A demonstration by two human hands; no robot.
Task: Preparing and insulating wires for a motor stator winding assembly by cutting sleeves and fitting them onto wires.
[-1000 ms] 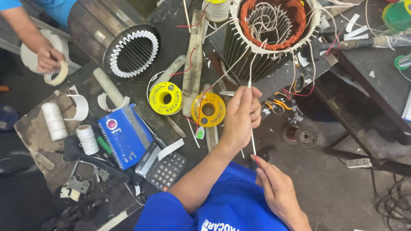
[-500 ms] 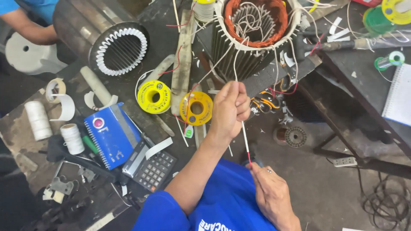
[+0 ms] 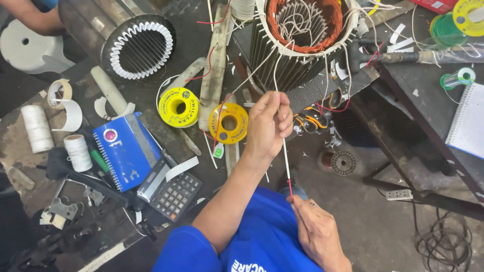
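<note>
The left hand (image 3: pixel 269 128), at the middle of the frame, has its fingers closed together around a thin white sleeve (image 3: pixel 286 163) that runs down from it toward the lower middle. There the right hand (image 3: pixel 317 231) pinches the sleeve's lower end, where a red wire tip shows, between thumb and fingertips. Above the left hand the lead rises to the stator (image 3: pixel 302 35) at the top centre, a finned dark body with orange-brown copper windings and many white leads spilling over its rim.

The stator stands on a dark, grimy, scratched bench (image 3: pixel 166 136) that fills the left and centre of the frame. Just left of the left hand lie two yellow spools (image 3: pixel 177 107), one on each side of a worn wooden stick (image 3: pixel 214 75). In the upper left lies a second, bare stator core (image 3: pixel 136 48) with white slot liners. Further left are a tape roll (image 3: pixel 59 93) and two reels of white cord (image 3: pixel 36 128). In the lower left sit a blue notebook (image 3: pixel 126 148) and a calculator (image 3: pixel 174 194), touching.

Another person's arm (image 3: pixel 30 17) shows in the upper left corner. At the right stands a dark metal table (image 3: pixel 423 100) holding a white spiral pad (image 3: pixel 466 123) and green spools (image 3: pixel 443 30). Below it is a stained concrete floor (image 3: pixel 383 226) with a coil of black cable (image 3: pixel 446 239) in the lower right.
</note>
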